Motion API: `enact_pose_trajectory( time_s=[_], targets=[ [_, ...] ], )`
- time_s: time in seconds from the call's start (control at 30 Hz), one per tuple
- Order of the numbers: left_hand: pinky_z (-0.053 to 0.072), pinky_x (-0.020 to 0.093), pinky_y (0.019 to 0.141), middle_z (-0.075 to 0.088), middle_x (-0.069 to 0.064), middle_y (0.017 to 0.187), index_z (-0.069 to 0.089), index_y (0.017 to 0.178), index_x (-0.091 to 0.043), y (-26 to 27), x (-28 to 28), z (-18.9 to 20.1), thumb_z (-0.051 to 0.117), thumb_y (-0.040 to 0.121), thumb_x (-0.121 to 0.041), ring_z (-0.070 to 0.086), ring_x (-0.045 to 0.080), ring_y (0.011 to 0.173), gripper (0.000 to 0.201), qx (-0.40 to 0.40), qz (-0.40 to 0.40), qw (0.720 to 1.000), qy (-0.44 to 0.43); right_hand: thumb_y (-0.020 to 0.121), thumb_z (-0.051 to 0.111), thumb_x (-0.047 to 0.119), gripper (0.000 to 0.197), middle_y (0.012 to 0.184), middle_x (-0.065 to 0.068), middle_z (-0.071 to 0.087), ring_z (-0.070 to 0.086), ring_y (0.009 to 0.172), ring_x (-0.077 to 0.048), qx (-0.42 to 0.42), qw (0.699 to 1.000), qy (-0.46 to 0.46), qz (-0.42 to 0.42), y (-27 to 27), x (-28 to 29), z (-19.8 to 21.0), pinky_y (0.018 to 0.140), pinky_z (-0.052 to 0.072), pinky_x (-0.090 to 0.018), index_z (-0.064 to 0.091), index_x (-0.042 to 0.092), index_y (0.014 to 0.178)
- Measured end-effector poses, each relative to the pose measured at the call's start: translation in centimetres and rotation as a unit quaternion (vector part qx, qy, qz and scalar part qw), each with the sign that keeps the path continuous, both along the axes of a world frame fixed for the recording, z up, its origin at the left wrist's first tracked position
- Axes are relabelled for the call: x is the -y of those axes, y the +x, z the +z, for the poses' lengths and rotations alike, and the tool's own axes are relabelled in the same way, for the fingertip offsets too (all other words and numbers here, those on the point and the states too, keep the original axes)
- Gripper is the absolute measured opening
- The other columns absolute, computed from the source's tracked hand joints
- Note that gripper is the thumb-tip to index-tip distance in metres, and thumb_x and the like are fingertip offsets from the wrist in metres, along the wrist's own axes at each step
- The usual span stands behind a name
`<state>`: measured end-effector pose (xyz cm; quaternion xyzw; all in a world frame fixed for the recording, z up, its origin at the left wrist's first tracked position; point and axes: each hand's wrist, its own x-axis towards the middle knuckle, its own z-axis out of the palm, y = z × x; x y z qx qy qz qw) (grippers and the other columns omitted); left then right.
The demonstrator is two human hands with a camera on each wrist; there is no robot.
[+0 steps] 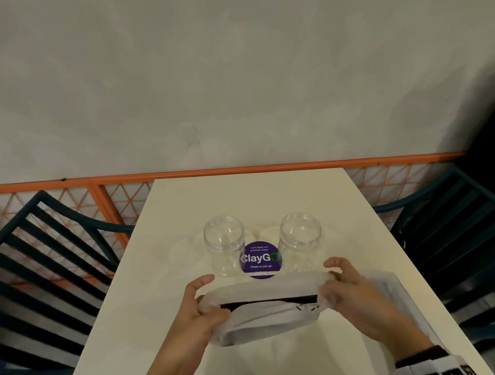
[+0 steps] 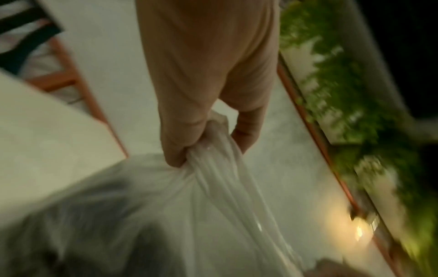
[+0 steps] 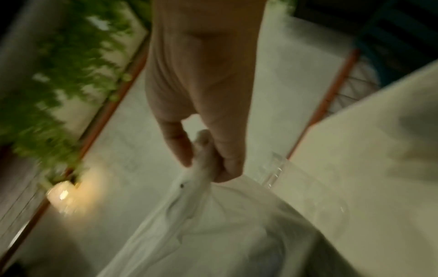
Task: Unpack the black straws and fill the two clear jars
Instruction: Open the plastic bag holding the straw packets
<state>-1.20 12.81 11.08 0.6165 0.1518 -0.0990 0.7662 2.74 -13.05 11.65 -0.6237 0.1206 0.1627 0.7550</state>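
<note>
We see the head view dim and slightly soft, with even light falling from above onto the pale table (image 1: 188,280) and the grey wall (image 1: 231,70); the far right corner sinks into black shadow. Straight lines bow toward the edges — the orange rail (image 1: 209,171) curves a little. The two clear jars (image 1: 224,245) throw faint rings of light on the tabletop. Both wrist views are heavily motion-blurred: we find the green leaves (image 2: 355,93) smeared into streaks, and a warm lamp (image 3: 62,195) flares into a glowing patch — a similar glare (image 2: 360,232) shows on the left wrist side.
</note>
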Motion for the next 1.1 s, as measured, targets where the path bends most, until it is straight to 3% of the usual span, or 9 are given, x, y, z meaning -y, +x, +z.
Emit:
enact_pose_trajectory(
  time_s=[0.1,0.27,0.4,0.53,0.67,0.73,0.83,1.0,1.1],
  targets=[
    [0.044,0.023,0.063,0.054,0.008,0.100,0.044,0.109,-0.024,-0.2,0.6,-0.6,0.061,0.076,0.002,0.058,0.020,0.081,0.045,0.013,0.022,0.980,0.195,0.085,0.051,-0.002,0.027,0.074,-0.003,0.052,0.048,0.064,-0.017,0.101,0.948,-0.302,0.013,-0.1,-0.4,-0.6,0.061,0.042,-0.028,0.042,0.017,0.102],
    [0.045,0.029,0.067,0.065,0.004,0.083,0.061,0.079,-0.012,-0.4,-0.8,-1.9,0.068,0.077,-0.016,0.061,0.017,0.072,0.009,0.012,0.083,0.922,0.379,0.083,0.065,0.011,0.007,0.075,0.001,0.061,0.055,0.065,-0.013,0.143,0.911,-0.385,-0.047,0.1,0.5,-1.2,0.056,0.040,-0.017,0.060,0.015,0.079],
    [0.047,0.028,0.060,0.063,0.002,0.055,0.066,0.063,-0.005,-0.5,-0.9,-2.5,0.065,0.081,-0.016,0.055,0.017,0.055,0.022,-0.010,0.051,0.963,0.266,0.084,0.065,0.012,0.007,0.055,0.005,0.060,0.048,0.052,-0.011,0.070,0.958,-0.279,0.001,0.1,0.6,-1.8,0.050,0.035,-0.020,0.070,0.012,0.080],
    [0.033,0.024,0.057,0.051,-0.002,0.054,0.068,0.063,-0.010,-0.6,-0.1,-2.4,0.058,0.087,-0.014,0.040,0.013,0.057,0.027,-0.071,0.016,0.994,0.086,0.088,0.059,0.011,0.017,0.043,0.007,0.041,0.032,0.041,-0.005,-0.028,0.990,-0.126,0.054,-0.4,-0.4,-2.2,0.038,0.029,-0.014,0.071,0.007,0.076],
    [0.034,0.020,0.048,0.053,-0.002,0.056,0.064,0.075,-0.009,-0.3,-0.4,-2.1,0.051,0.086,-0.010,0.044,0.009,0.051,0.017,-0.146,0.047,0.980,-0.124,0.089,0.049,0.002,0.024,0.050,-0.001,0.042,0.032,0.036,-0.005,-0.155,0.982,0.111,0.020,-0.1,-0.2,-2.5,0.029,0.024,-0.015,0.062,0.003,0.069],
    [0.035,0.018,0.042,0.045,-0.002,0.054,0.061,0.072,-0.010,-0.2,-0.9,-1.9,0.056,0.074,-0.011,0.039,0.008,0.045,0.006,-0.183,0.054,0.962,-0.196,0.071,0.063,-0.003,0.007,0.050,-0.001,0.043,0.033,0.035,-0.007,-0.189,0.963,0.194,-0.005,0.1,0.6,-2.5,0.031,0.027,-0.018,0.060,0.003,0.070],
    [0.039,0.021,0.046,0.043,0.001,0.054,0.062,0.061,-0.009,-0.3,-1.3,-1.8,0.057,0.061,-0.008,0.037,0.011,0.052,0.005,-0.206,0.043,0.952,-0.221,0.027,0.079,-0.013,0.040,0.046,-0.003,0.041,0.031,0.033,-0.012,-0.191,0.951,0.242,-0.034,0.0,1.7,-2.7,0.033,0.029,-0.023,0.062,0.003,0.059],
    [0.033,0.027,0.057,0.039,0.004,0.056,0.057,0.060,-0.008,-0.3,-1.1,-2.0,0.047,0.064,-0.015,0.034,0.015,0.058,0.013,-0.210,0.050,0.957,-0.193,0.069,0.061,0.006,0.006,0.057,-0.004,0.052,0.040,0.041,-0.013,-0.166,0.964,0.208,-0.010,-0.4,2.1,-3.2,0.039,0.030,-0.024,0.056,0.007,0.065],
    [0.035,0.028,0.062,0.048,0.002,0.066,0.059,0.072,-0.011,-0.6,-1.2,-1.9,0.057,0.059,-0.019,0.041,0.015,0.065,0.015,-0.169,0.026,0.977,-0.126,0.060,0.068,0.009,0.019,0.065,-0.001,0.051,0.043,0.056,-0.013,-0.114,0.987,0.100,0.049,-0.9,2.3,-3.2,0.051,0.032,-0.025,0.057,0.016,0.074]
  ],
)
